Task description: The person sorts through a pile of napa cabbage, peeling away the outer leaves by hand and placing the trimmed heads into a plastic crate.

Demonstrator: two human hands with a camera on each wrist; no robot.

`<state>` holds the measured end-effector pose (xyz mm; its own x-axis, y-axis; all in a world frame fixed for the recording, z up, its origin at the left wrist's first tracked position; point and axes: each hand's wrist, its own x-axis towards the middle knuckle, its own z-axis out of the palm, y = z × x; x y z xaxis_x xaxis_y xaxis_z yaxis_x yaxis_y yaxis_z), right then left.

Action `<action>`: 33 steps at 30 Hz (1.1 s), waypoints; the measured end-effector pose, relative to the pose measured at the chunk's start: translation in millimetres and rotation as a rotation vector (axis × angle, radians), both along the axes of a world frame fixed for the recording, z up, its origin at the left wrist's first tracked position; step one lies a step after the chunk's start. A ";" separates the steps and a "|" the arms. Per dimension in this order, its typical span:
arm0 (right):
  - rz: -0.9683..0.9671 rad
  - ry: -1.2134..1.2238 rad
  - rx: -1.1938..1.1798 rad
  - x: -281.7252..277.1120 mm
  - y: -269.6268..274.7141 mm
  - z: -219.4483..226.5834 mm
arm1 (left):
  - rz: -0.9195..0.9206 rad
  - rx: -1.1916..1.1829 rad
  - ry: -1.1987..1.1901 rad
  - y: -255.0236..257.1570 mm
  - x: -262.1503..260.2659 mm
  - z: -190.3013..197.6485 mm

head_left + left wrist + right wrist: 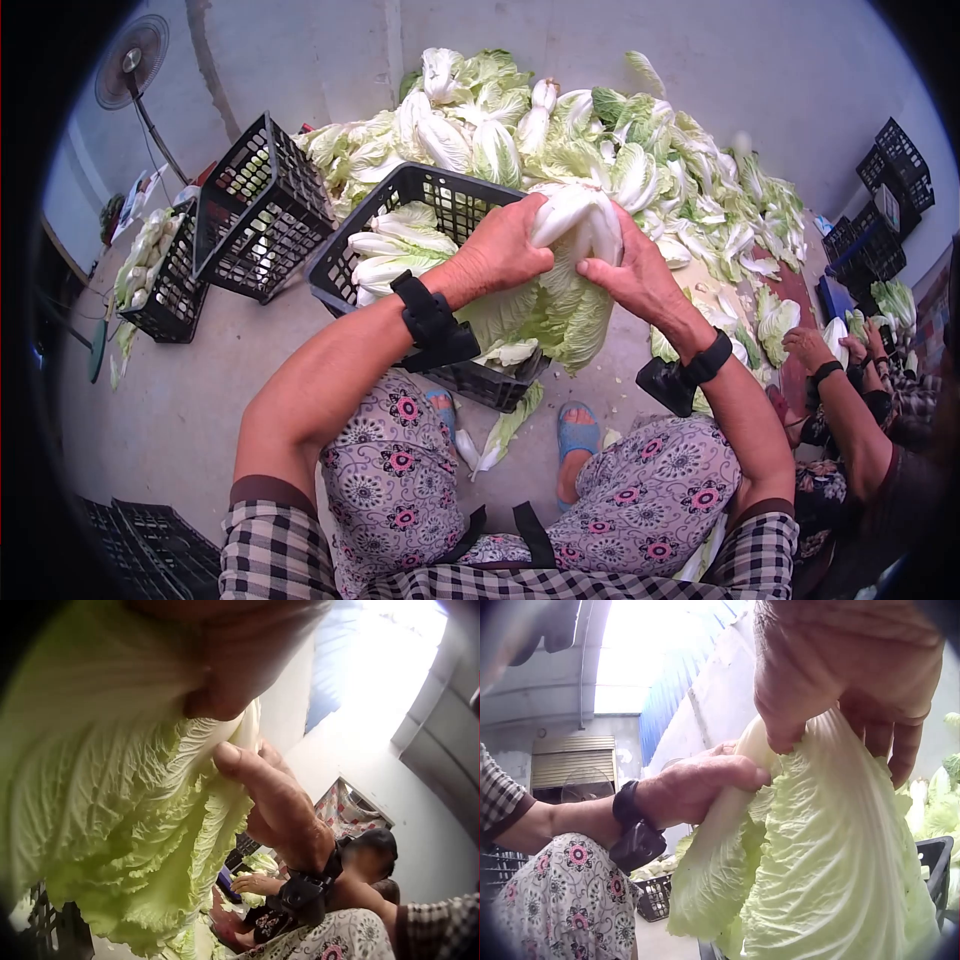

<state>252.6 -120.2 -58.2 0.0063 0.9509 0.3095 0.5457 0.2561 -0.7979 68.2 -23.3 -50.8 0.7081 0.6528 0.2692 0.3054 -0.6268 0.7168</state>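
Observation:
A napa cabbage [575, 320] is held up over the near side of a black plastic crate [462, 384], its white base upward and its leafy end hanging down. My left hand [503, 250] grips it near the base from the left, thumb across the white part. From the other side my right hand [640, 278] grips it, thumb in front and fingers behind. In the right wrist view, an outer leaf [705, 877] hangs apart from the larger leaves [832, 862] beneath my right hand. More cabbages [400, 250] lie inside the crate's left part.
A big heap of cabbages and loose leaves [490, 145] lies against the wall. Black crates [265, 215] stand at left, one filled with cabbages [150, 255]. Another person's hand [810, 350] is at right, near cabbages. A fan [132, 62] stands back left.

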 end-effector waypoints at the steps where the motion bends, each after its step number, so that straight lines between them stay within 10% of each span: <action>1: 0.001 0.000 -0.005 -1.3 -0.7 1.7 | 0.002 0.004 -0.007 -0.6 -0.7 1.7; 33: -0.097 -0.093 0.046 -6.2 -5.7 10.3 | 0.084 0.117 0.026 -8.2 3.8 -1.9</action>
